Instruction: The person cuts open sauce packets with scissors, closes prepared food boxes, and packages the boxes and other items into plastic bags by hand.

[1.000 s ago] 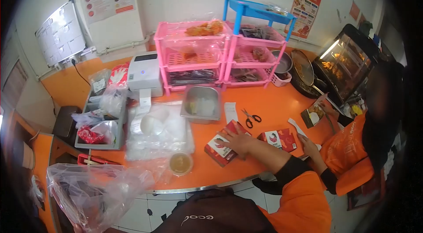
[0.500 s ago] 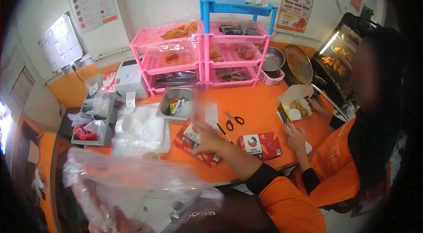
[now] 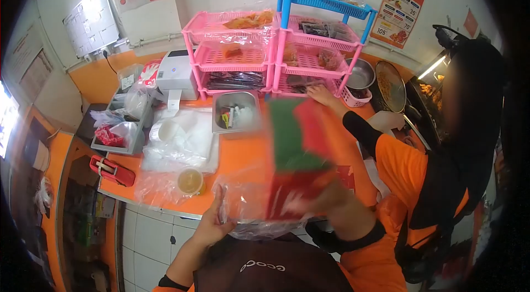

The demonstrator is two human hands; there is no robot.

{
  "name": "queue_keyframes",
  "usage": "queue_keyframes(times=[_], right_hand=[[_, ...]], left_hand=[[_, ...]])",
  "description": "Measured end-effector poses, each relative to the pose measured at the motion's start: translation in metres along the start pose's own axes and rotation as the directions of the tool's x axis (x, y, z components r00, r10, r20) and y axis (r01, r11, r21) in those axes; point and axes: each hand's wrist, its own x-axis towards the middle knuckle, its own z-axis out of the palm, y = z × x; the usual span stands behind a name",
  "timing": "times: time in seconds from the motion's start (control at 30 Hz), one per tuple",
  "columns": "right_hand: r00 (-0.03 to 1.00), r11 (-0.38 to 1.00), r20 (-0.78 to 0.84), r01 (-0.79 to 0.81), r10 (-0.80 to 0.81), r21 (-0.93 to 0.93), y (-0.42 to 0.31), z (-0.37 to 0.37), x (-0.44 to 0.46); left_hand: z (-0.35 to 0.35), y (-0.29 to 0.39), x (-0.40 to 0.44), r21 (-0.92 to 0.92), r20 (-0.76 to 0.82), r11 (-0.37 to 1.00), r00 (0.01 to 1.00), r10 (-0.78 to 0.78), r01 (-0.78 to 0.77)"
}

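Observation:
My left hand [image 3: 212, 224] pinches the edge of a clear plastic bag [image 3: 243, 195] near the counter's front edge. A red and green cardboard box [image 3: 295, 176], smeared by motion, is tilted up beside the bag's mouth. My right hand [image 3: 328, 198] grips that box on its right side; its fingers are blurred. Whether the box's lower end is inside the bag I cannot tell. A lidded cup of yellowish liquid [image 3: 190, 180] stands left of the bag.
A co-worker's hand [image 3: 322, 95] reaches into the lowest tier of the pink rack [image 3: 232, 59]. A metal container [image 3: 234, 98] holds small packets. White plastic bags [image 3: 185, 151] lie on the left, near a red object [image 3: 112, 170]. A frying pan [image 3: 390, 85] sits at right.
My right hand has lifted the red box off the counter, toward the bag. My left hand has brought the bag rightward. The co-worker's hand has moved from the food box to the rack.

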Motion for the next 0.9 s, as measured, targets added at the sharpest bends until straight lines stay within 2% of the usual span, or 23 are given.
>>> queue_keyframes(times=[0.03, 0.1, 0.13, 0.2, 0.27, 0.3, 0.4, 0.43, 0.47, 0.53, 0.57, 0.6, 0.63, 0.7, 0.73, 0.77, 0.8, 0.83, 0.9], right_hand=[[0.995, 0.999, 0.097, 0.003, 0.001, -0.040, 0.008, 0.015, -0.013], [0.998, 0.996, 0.054, 0.013, -0.018, 0.083, 0.044, 0.058, -0.041], [0.994, 0.996, 0.107, -0.018, 0.027, -0.083, 0.056, 0.062, -0.049], [0.972, 0.913, 0.186, -0.056, 0.142, -0.404, 0.066, 0.066, -0.055], [0.852, 0.759, 0.338, -0.102, 0.400, -0.643, 0.062, 0.059, -0.053], [0.759, 0.660, 0.378, -0.089, 0.530, -0.746, 0.060, 0.058, -0.051], [0.596, 0.568, 0.410, -0.096, 0.690, -0.818, 0.063, 0.069, -0.041], [0.606, 0.557, 0.404, -0.079, 0.686, -0.827, 0.069, 0.076, -0.040], [0.616, 0.544, 0.397, -0.062, 0.680, -0.837, 0.080, 0.086, -0.042], [0.723, 0.675, 0.444, -0.041, 0.530, -0.737, 0.086, 0.094, -0.049], [0.805, 0.796, 0.468, -0.009, 0.365, -0.605, 0.087, 0.092, -0.053], [0.866, 0.890, 0.462, 0.045, 0.191, -0.454, 0.086, 0.086, -0.054], [0.858, 0.979, 0.496, -0.036, 0.132, -0.198, 0.074, 0.062, -0.048], [0.801, 0.972, 0.557, -0.131, 0.219, -0.193, 0.052, -0.019, -0.049], [0.771, 0.874, 0.464, -0.241, 0.436, -0.421, 0.053, -0.045, -0.066], [0.716, 0.711, 0.323, -0.335, 0.619, -0.618, 0.061, -0.064, -0.081], [0.635, 0.355, 0.179, -0.161, 0.751, -0.921, 0.078, -0.068, -0.105], [0.593, -0.076, -0.021, 0.067, 0.805, -0.995, 0.097, -0.067, -0.127], [0.656, 0.037, -0.045, -0.111, 0.753, -0.993, 0.115, -0.077, -0.130]], left_hand=[[-0.002, 0.001, 0.002, -0.011, 0.033, 1.000, 0.999, -0.003, 0.003], [-0.004, 0.016, 0.006, 0.005, 0.053, 0.998, 0.996, 0.065, -0.065], [0.001, 0.038, 0.002, 0.031, 0.043, 0.990, 0.990, 0.134, -0.136], [-0.003, 0.054, 0.003, 0.108, -0.009, 0.962, 0.967, 0.253, -0.251], [-0.014, 0.059, 0.005, 0.211, -0.097, 0.919, 0.928, 0.359, -0.334], [-0.017, 0.058, 0.005, 0.214, -0.094, 0.929, 0.940, 0.327, -0.302], [-0.012, 0.031, 0.017, 0.304, 0.124, 0.842, 0.895, 0.429, -0.446], [-0.006, 0.019, 0.023, 0.394, 0.149, 0.781, 0.872, 0.467, -0.485], [0.001, 0.014, 0.021, 0.464, 0.159, 0.776, 0.902, 0.402, -0.428], [0.009, 0.010, 0.021, 0.599, 0.166, 0.734, 0.947, 0.277, -0.319], [0.004, 0.002, 0.022, 0.638, 0.110, 0.695, 0.933, 0.344, -0.332], [-0.003, 0.002, 0.021, 0.663, 0.093, 0.685, 0.942, 0.324, -0.301], [-0.011, 0.003, 0.018, 0.687, 0.070, 0.677, 0.952, 0.299, -0.264], [-0.028, -0.006, 0.009, 0.704, 0.048, 0.680, 0.969, 0.241, -0.204], [-0.031, -0.008, 0.006, 0.705, 0.041, 0.688, 0.977, 0.207, -0.175], [-0.031, -0.009, 0.003, 0.704, 0.032, 0.695, 0.984, 0.175, -0.147], [-0.031, -0.009, 0.000, 0.703, 0.025, 0.701, 0.989, 0.143, -0.119], [-0.031, -0.007, -0.002, 0.685, 0.007, 0.723, 0.992, 0.124, -0.095], [-0.031, 0.005, -0.001, 0.648, -0.027, 0.759, 0.995, 0.091, -0.052]])
